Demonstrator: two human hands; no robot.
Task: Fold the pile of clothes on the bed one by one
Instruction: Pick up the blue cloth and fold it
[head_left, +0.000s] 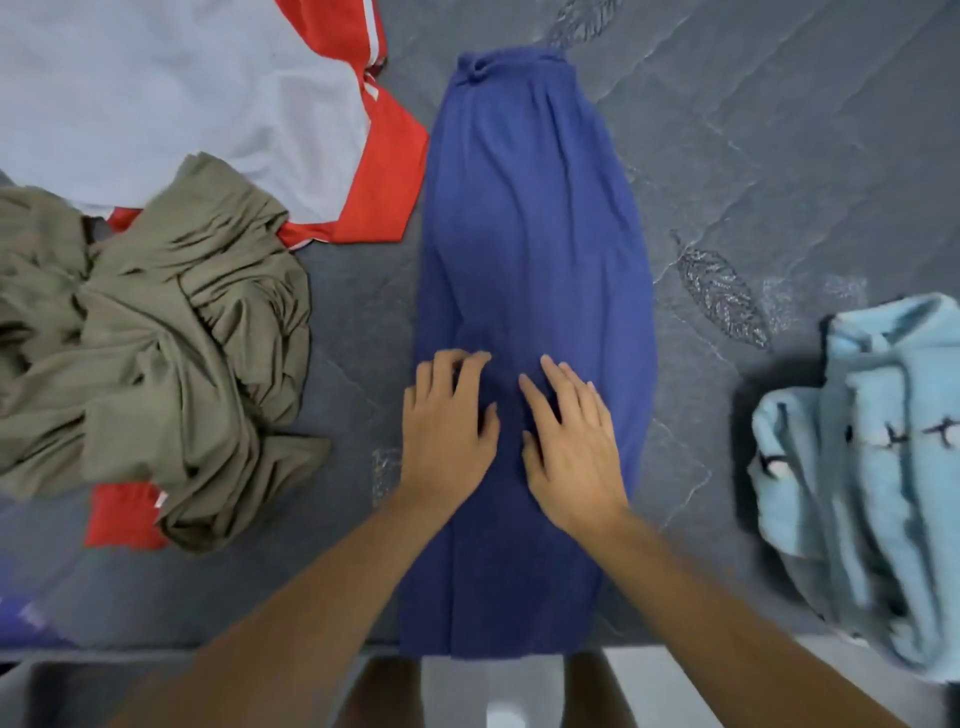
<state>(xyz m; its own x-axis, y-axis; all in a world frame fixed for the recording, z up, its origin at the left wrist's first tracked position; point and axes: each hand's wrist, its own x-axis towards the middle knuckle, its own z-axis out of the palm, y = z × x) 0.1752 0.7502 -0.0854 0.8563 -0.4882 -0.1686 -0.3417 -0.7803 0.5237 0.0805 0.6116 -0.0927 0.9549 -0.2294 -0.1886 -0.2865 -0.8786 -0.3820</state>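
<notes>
Blue garment lay flat, lengthwise down middle of bed, near end overhanging edge. Olive garment sat crumpled at left, atop white-and-red shirt. Light blue fleece lay bunched at right.

Grey bed carries blue garment, olive heap.

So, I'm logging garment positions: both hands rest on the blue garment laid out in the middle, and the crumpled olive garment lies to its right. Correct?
Not quite. The head view shows the olive garment to the left of the blue garment; a light blue garment lies to the right. The left hand and right hand do rest on the blue garment.
</notes>
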